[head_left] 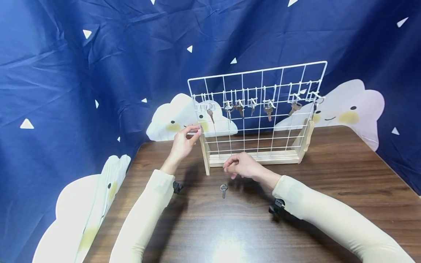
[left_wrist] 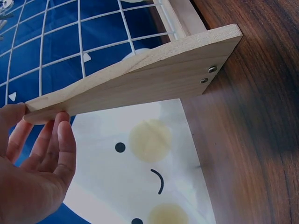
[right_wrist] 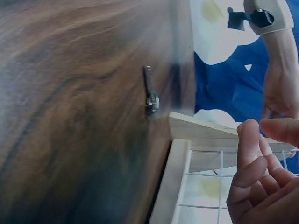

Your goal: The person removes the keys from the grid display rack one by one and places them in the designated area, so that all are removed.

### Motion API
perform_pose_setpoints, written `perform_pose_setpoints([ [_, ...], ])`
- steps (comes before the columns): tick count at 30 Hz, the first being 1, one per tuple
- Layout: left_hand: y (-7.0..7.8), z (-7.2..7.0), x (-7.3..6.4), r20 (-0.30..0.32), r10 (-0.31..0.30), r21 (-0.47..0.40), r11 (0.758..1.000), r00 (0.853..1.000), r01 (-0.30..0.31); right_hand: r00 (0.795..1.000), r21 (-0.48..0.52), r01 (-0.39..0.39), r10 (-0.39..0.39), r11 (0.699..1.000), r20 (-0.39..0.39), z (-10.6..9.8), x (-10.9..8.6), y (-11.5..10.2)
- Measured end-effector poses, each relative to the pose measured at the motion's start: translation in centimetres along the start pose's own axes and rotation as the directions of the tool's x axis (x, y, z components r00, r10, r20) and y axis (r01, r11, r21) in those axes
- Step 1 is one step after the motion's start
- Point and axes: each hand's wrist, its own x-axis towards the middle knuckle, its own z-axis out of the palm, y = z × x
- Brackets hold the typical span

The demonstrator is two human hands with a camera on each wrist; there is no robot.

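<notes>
My left hand (head_left: 182,144) holds the upper end of the wooden side panel (left_wrist: 140,81) of a white wire-grid key rack. Its thumb and fingertips pinch the panel's edge in the left wrist view. My right hand (head_left: 246,166) hovers in front of the rack's wooden base (head_left: 279,160), its fingers loosely bent and nothing visible between them. A single metal key (head_left: 224,190) with a ring lies on the table, just below the right fingertips and apart from them. Several keys, among them a brownish key (head_left: 268,110), hang from white hooks across the grid.
The rack stands toward the back of a dark wood table (head_left: 197,226). Behind it hangs a blue curtain (head_left: 131,65) with white triangles and cloud faces. The right wooden side panel (head_left: 306,137) supports the grid's other end.
</notes>
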Motion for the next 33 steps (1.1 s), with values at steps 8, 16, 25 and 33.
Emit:
perform_pose_setpoints([
  [8,0.0,0.0,0.0,0.004,-0.002,-0.012,1.0,1.0,0.002,1.0,0.013,0.022,-0.021,1.0,-0.015,-0.6,-0.2,-1.4],
  [16,0.1,0.0,-0.1,0.001,0.002,-0.02,1.0,1.0,-0.002,0.997,0.007,0.067,-0.067,0.998,-0.032,-1.1,-0.3,-2.6],
  [25,0.0,0.0,-0.1,0.001,0.0,-0.017,1.0,1.0,0.0,0.992,0.031,0.112,-0.109,0.993,-0.068,-1.1,-0.1,-3.8],
  [33,0.1,0.0,0.0,0.003,0.0,-0.036,0.999,1.0,0.0,0.985,0.07,0.152,-0.145,0.986,-0.09,-1.5,-0.4,-4.8],
])
